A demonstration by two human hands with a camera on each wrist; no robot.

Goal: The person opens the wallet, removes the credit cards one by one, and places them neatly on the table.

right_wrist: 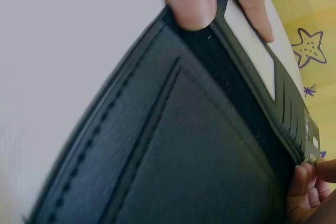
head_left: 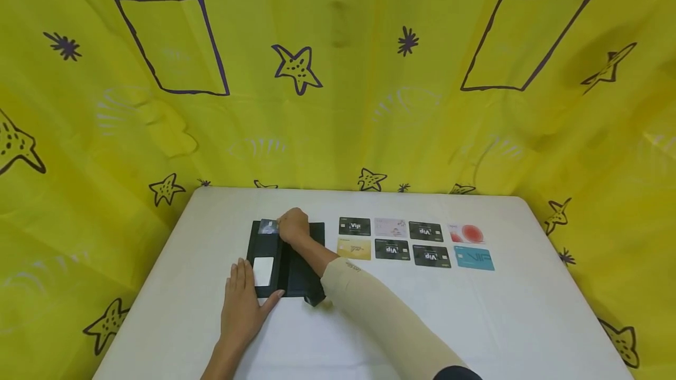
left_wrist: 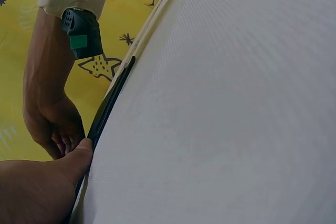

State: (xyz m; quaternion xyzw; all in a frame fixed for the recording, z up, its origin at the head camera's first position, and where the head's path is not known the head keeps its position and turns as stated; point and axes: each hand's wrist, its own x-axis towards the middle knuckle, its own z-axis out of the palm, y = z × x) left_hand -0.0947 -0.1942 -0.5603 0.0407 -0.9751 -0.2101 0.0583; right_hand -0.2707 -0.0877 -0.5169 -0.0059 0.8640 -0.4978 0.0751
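Observation:
A black bifold wallet (head_left: 296, 277) lies spread on the table, with a white insert (head_left: 263, 271) in its left panel. At the top of that panel a dark card (head_left: 268, 226) sticks out of the card slots. My right hand (head_left: 293, 224) pinches this card (right_wrist: 314, 137) by its edge; the right wrist view shows the curled fingers at the slots. My left hand (head_left: 243, 309) rests at the wallet's lower left with its fingers straight. Its thumb (right_wrist: 191, 3) presses on the wallet's bottom edge near the fold.
Two rows of cards lie right of the wallet, among them a black Vip card (head_left: 354, 226), a gold card (head_left: 354, 248) and a teal card (head_left: 474, 258). A dark camera (head_left: 315, 293) hangs under the right wrist. A yellow curtain (head_left: 338, 104) stands behind the white table (head_left: 401, 321).

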